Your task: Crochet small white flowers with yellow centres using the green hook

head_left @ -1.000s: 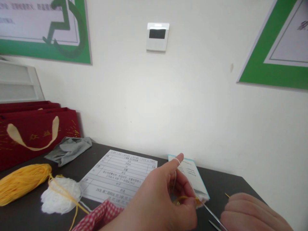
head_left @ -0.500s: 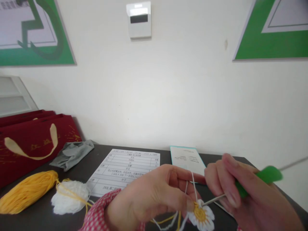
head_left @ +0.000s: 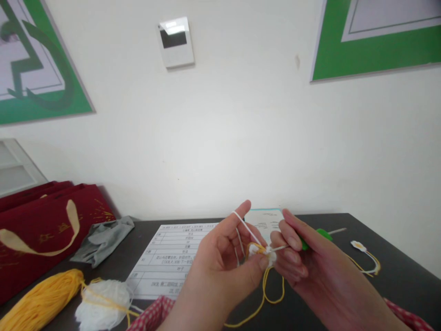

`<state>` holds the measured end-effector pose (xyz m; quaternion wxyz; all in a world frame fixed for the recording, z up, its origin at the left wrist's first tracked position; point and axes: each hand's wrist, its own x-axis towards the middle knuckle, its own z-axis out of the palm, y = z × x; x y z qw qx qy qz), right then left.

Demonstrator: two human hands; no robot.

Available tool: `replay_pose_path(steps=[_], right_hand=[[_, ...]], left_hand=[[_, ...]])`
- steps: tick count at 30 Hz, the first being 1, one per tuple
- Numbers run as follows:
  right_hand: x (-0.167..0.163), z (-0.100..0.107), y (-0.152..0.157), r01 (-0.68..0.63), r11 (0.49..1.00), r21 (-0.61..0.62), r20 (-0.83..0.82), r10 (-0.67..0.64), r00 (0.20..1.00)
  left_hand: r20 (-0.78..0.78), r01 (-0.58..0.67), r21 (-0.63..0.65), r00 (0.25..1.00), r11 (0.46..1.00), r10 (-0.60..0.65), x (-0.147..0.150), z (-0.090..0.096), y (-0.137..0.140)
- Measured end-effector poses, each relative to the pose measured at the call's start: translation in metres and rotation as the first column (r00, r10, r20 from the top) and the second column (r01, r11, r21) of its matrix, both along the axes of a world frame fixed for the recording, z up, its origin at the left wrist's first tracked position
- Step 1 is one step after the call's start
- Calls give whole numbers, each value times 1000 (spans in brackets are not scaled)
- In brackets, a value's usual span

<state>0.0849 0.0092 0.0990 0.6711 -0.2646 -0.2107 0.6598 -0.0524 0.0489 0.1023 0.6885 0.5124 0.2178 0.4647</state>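
The white-and-yellow crochet piece (head_left: 257, 248) sits between the two hands, at three o'clock from the left hand (head_left: 218, 262) and between nine and ten from the right hand (head_left: 313, 264). The left is nearer: its thumb and a finger pinch the piece, while its raised index finger carries a taut strand of white yarn (head_left: 247, 227). The right hand's fingers are closed around the crochet hook (head_left: 324, 234), whose long axis runs from nearly nine o'clock at the piece to between two and three at its far end. The hook's tip meets the piece; whether it passes through a stitch I cannot tell. A yellow strand (head_left: 264, 294) hangs toward six o'clock.
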Motion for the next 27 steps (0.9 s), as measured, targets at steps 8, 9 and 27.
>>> replay_pose_path(steps=[8, 9, 27], right_hand=[[-1, 0, -4, 103, 992, 67, 129, -111, 985], [-1, 1, -5, 135, 985, 111, 183, -154, 971], [36, 2, -25, -223, 640, 735, 666, -622, 411]], left_hand=[[-89, 1, -164, 996, 986, -16, -3, 19, -6], [-95, 22, -182, 995, 983, -40, -5, 19, -6], [-45, 399, -379, 893, 835, -448, -10, 11, 9]])
